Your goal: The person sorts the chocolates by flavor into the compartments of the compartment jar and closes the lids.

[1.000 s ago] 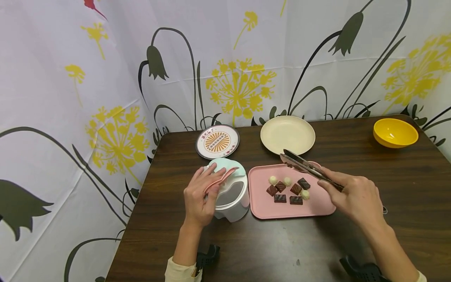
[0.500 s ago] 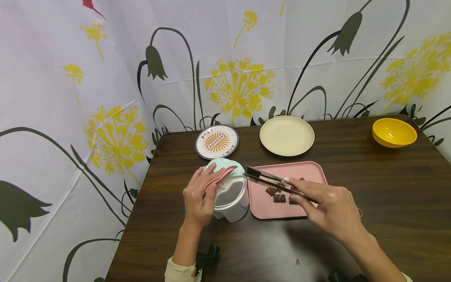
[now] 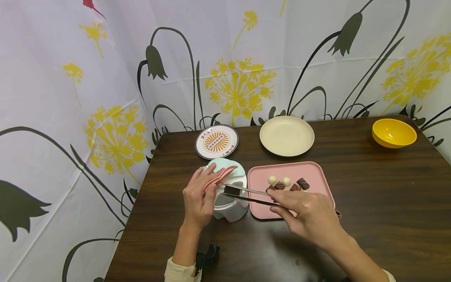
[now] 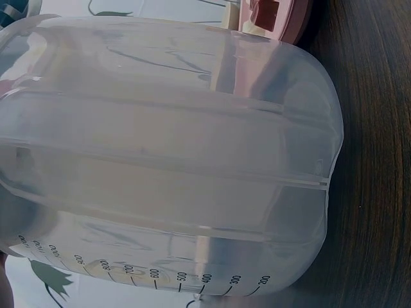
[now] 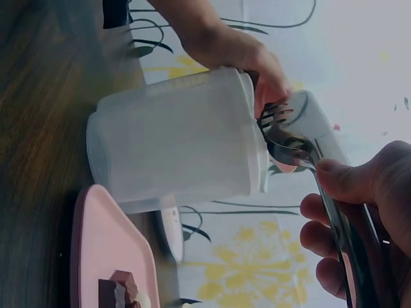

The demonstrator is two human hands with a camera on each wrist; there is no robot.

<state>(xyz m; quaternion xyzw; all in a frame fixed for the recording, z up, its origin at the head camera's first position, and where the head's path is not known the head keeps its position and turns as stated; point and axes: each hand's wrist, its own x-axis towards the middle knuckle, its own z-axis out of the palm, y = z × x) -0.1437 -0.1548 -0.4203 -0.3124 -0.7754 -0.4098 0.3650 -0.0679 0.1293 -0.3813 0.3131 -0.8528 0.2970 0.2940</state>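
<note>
A translucent storage jar (image 3: 233,213) with measuring marks, plain in the left wrist view, stands left of the pink tray (image 3: 258,209). My left hand (image 3: 198,197) holds up the jar's pink flap (image 3: 222,178); a mint-green flap (image 3: 232,165) lies behind it. In my right hand (image 3: 311,217) I grip metal serving tongs (image 3: 255,200), one end a fork, the other a spoon (image 5: 289,151). Their tips reach over the jar's opening, beneath the raised flap. I cannot tell whether a chocolate is between them. Dark chocolates (image 3: 303,183) and white ones (image 3: 272,180) lie on the tray, some behind my right hand.
A patterned plate (image 3: 216,141) sits behind the jar, and a cream plate (image 3: 287,136) behind the tray. The yellow bowl (image 3: 394,133) is at the far right of the dark wooden table (image 3: 384,188). A flowered curtain hangs along the back.
My right hand has brought the tongs left from above the tray's back edge to the jar's opening. The left hand has stayed at the raised pink flap.
</note>
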